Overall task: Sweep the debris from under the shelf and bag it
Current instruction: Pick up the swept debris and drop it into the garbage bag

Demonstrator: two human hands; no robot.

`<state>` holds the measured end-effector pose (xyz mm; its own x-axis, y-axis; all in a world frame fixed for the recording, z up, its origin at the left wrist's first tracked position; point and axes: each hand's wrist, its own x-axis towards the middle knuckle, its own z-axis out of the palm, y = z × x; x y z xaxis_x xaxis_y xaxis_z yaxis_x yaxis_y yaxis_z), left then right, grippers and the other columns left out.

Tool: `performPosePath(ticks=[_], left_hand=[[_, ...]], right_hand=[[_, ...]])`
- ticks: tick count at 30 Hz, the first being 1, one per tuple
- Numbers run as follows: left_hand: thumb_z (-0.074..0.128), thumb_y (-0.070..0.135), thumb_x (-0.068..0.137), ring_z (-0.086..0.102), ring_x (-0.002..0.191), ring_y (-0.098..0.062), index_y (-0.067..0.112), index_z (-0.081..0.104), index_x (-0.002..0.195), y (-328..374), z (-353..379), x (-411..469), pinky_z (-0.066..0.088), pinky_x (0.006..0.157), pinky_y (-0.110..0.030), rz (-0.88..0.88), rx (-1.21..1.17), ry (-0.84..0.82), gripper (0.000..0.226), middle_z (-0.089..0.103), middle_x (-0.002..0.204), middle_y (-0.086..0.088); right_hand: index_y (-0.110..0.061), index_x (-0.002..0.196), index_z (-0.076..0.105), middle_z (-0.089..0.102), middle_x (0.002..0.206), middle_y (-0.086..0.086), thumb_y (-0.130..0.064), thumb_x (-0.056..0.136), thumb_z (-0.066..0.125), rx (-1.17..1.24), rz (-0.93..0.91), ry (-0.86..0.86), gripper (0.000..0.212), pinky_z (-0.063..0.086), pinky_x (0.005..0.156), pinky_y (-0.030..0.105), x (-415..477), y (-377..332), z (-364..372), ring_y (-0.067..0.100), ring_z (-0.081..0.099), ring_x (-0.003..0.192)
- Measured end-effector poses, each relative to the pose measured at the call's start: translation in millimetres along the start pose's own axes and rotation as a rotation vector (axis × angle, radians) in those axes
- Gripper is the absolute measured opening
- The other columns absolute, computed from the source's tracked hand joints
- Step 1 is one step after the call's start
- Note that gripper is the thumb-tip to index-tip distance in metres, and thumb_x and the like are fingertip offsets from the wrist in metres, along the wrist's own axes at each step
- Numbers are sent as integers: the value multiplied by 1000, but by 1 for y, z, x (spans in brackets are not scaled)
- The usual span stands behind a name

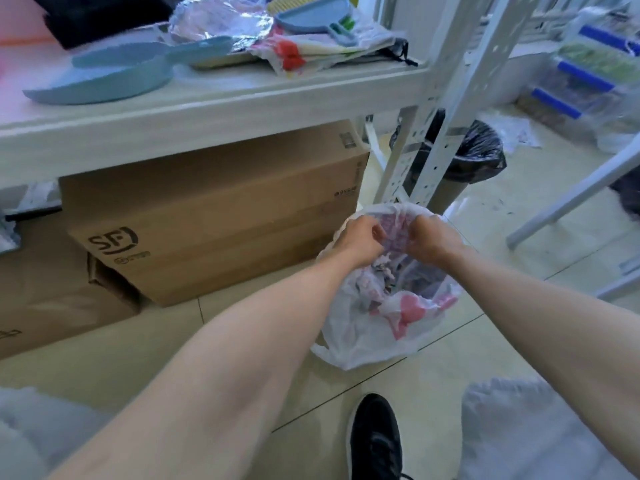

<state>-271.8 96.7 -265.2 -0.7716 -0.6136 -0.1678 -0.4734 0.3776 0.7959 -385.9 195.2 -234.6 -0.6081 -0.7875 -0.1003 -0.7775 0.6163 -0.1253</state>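
Beyond black shoe (375,441), pinching the mouth of the plastic bag (367,344) with left hand (360,242) and right hand (434,239), fingers curled tight on the film. Sits on the floor (429,403) just beside the cardboard box (214,216). Looks light, limp, slippery, easily torn; best gathered by the bunched rim.

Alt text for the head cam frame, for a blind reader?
A person's left hand and right hand pinch the mouth of a white plastic bag on the tiled floor, crumpled debris inside. Beside it a cardboard box sits under a white shelf holding a blue dustpan; a black-lined bin stands behind.
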Motion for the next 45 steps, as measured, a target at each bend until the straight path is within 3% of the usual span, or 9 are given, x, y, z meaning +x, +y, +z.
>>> performPosePath(ticks=[5, 12, 15, 20, 27, 30, 36, 41, 45], left_hand=[[62, 1, 84, 64, 87, -17, 12, 73, 97, -16, -30, -5, 56, 75, -29, 15, -99, 94, 20, 70, 93, -4], [60, 16, 79, 63, 96, -17, 30, 67, 84, -91, -106, -34, 50, 89, -28, -255, 70, 307, 17, 70, 99, 5], [59, 16, 77, 64, 103, -24, 30, 67, 90, -142, -113, -59, 52, 91, -32, -470, 186, 226, 20, 69, 109, -3], [57, 9, 85, 59, 115, -27, 14, 61, 120, -211, -75, -127, 51, 91, -32, -647, 473, -163, 35, 56, 127, -9], [67, 6, 80, 60, 108, -25, 21, 61, 109, -275, -18, -176, 48, 87, -28, -666, 374, -273, 33, 54, 123, -6], [74, 5, 74, 61, 100, -23, 24, 61, 96, -284, -10, -179, 50, 83, -28, -630, 305, -264, 32, 57, 115, -4], [71, -1, 74, 65, 92, -22, 24, 61, 85, -299, -9, -182, 53, 82, -33, -509, 292, -281, 29, 61, 103, -3], [54, -7, 80, 70, 85, -17, 14, 69, 91, -306, -14, -177, 55, 78, -31, -477, 220, -157, 28, 67, 86, -2], [66, -5, 81, 64, 82, -16, 15, 68, 97, -305, -15, -158, 54, 83, -37, -491, 120, -53, 25, 60, 89, 2]], right_hand=[[-4, 105, 61, 62, 108, 16, -12, 85, 57, -115, -22, 66, 21, 42, 69, 33, 6, -13, 3, 34, 61, 98], [-2, 98, 57, 60, 101, 17, -5, 81, 52, 108, -154, 49, 18, 47, 67, 37, 19, -101, 2, 36, 60, 91], [1, 93, 59, 63, 99, 22, -3, 77, 52, 237, -191, -46, 17, 54, 74, 40, 16, -146, 21, 40, 62, 88], [-4, 108, 61, 61, 114, 16, -2, 84, 51, 258, -248, -387, 27, 52, 89, 39, -19, -197, 108, 33, 61, 101], [-5, 123, 50, 49, 130, 14, -13, 90, 58, 89, -202, -670, 35, 46, 94, 36, -59, -194, 204, 34, 54, 116], [-7, 120, 50, 50, 129, 14, -22, 89, 62, 32, -243, -686, 36, 44, 90, 34, -66, -193, 223, 32, 53, 116], [-12, 101, 49, 53, 118, 13, -10, 82, 67, -4, -289, -663, 26, 40, 74, 30, -72, -200, 243, 31, 57, 106], [-13, 90, 60, 61, 109, 11, -6, 83, 57, 90, -291, -650, 10, 46, 73, 29, -69, -196, 254, 32, 61, 96], [-8, 92, 63, 59, 107, 11, -7, 84, 56, 107, -292, -649, 10, 48, 78, 30, -64, -195, 255, 33, 61, 97]])
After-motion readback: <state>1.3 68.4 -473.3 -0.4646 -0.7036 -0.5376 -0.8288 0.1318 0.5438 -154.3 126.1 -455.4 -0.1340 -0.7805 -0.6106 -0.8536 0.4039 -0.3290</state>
